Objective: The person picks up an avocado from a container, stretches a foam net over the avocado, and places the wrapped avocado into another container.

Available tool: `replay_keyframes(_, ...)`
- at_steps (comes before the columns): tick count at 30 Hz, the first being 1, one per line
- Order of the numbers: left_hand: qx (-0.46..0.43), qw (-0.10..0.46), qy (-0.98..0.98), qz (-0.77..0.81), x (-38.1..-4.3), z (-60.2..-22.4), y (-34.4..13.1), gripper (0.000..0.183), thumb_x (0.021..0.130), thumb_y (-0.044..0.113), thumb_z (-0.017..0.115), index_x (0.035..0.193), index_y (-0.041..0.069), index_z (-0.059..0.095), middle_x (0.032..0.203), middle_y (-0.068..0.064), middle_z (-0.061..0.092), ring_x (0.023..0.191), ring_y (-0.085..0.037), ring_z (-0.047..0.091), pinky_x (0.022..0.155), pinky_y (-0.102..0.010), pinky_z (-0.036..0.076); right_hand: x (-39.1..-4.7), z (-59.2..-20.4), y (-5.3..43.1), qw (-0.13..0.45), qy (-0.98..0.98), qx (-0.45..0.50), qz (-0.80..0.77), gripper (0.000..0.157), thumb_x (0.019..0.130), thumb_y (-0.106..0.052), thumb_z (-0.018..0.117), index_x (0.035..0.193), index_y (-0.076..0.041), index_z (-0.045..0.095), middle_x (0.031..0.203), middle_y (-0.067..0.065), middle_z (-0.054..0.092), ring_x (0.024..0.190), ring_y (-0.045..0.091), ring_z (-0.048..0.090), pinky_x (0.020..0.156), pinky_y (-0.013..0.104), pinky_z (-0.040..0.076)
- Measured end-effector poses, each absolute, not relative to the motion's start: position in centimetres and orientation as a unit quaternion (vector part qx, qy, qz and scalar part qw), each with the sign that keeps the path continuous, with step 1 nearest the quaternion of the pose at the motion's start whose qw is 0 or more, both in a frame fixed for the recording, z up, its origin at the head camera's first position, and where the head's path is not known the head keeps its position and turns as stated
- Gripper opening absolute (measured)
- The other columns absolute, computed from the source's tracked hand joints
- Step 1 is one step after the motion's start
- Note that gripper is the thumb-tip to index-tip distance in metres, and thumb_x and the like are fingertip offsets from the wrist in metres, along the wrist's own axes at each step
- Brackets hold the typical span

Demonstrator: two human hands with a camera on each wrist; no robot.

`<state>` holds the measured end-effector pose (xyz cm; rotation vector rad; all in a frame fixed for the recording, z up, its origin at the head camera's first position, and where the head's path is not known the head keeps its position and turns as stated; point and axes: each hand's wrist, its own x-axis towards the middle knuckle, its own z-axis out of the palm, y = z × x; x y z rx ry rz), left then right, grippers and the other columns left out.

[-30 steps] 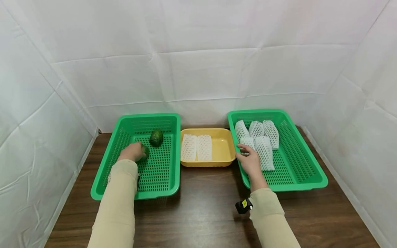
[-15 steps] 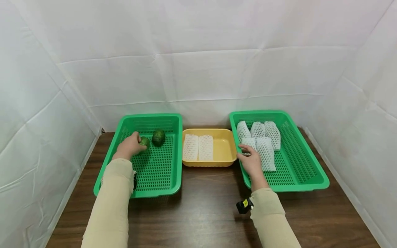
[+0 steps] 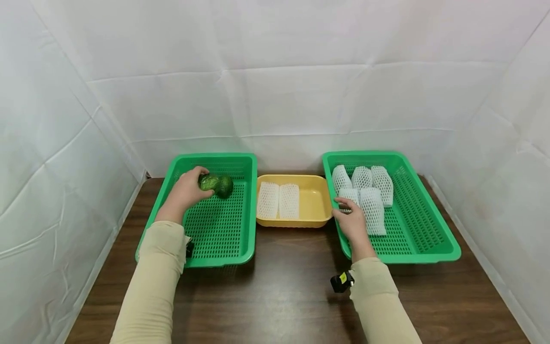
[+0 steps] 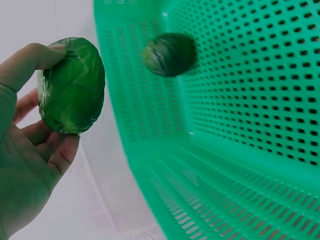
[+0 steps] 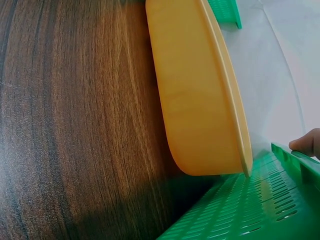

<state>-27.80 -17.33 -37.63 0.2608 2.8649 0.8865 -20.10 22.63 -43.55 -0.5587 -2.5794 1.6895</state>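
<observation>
In the head view my left hand (image 3: 185, 192) holds a green avocado (image 3: 208, 181) over the left green basket (image 3: 251, 229). The left wrist view shows clear, wrinkled film around this avocado (image 4: 75, 92), with the thumb on top and fingers beneath. Another darker avocado (image 3: 225, 188) lies on the basket floor near the back, partly overlapped by the held one in the head view. My right hand (image 3: 353, 223) rests at the left rim of the right green basket (image 3: 429, 229), fingers loosely bent and holding nothing. Only a fingertip (image 5: 306, 143) of it shows over the rim in the right wrist view.
Several white foam-net packs (image 3: 371, 210) lie in the left part of the right basket. Between the baskets stands a yellow tray (image 3: 315, 205) with two flat white foam nets (image 3: 278, 200). Brown wooden table (image 3: 275, 286) lies in front; white sheets (image 3: 292, 95) enclose the back and sides.
My left hand has lifted the avocado from the basket floor and moved it back and slightly right, close to the other avocado. The right hand has stayed at the rim.
</observation>
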Motion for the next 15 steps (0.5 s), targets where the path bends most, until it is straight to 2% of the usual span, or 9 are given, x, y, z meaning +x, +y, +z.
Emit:
replay_keyframes(3,0.107,0.043,0.952,0.282,-27.5,-37.0,-16.6,0.059,0.085,0.02,0.067,0.136,0.005,0.039,0.138,-0.019,0.038,0.125,-0.04,0.031,0.094,-0.056,0.034,-20.1,-43.5,22.6,0.006,-0.823,-0.175,0.54,0.04,0.09,-0.015,0.054,0.13,-0.011,0.052,0.127,0.017,0.046,0.115,0.033,0.044,0.086,0.043,0.043)
replay_keyframes(9,0.146,0.012,0.952,0.268,-27.2,-35.8,-14.4,0.059,0.084,0.022,0.069,0.135,0.008,0.043,0.132,-0.016,0.044,0.117,-0.037,0.04,0.089,-0.054,0.037,-20.2,-43.6,22.8,0.008,-0.823,-0.175,0.54,0.04,0.09,-0.015,0.054,0.13,-0.011,0.052,0.127,0.017,0.046,0.116,0.032,0.044,0.087,0.043,0.042)
replay_keyframes(15,0.182,-0.005,0.952,0.246,-26.6,-34.9,-11.9,0.055,0.083,0.026,0.069,0.131,0.01,0.047,0.127,-0.012,0.051,0.11,-0.033,0.044,0.091,-0.052,0.034,-20.2,-43.8,22.7,0.013,-0.822,-0.176,0.541,0.04,0.089,-0.014,0.054,0.129,-0.011,0.053,0.127,0.017,0.046,0.115,0.032,0.045,0.087,0.043,0.043)
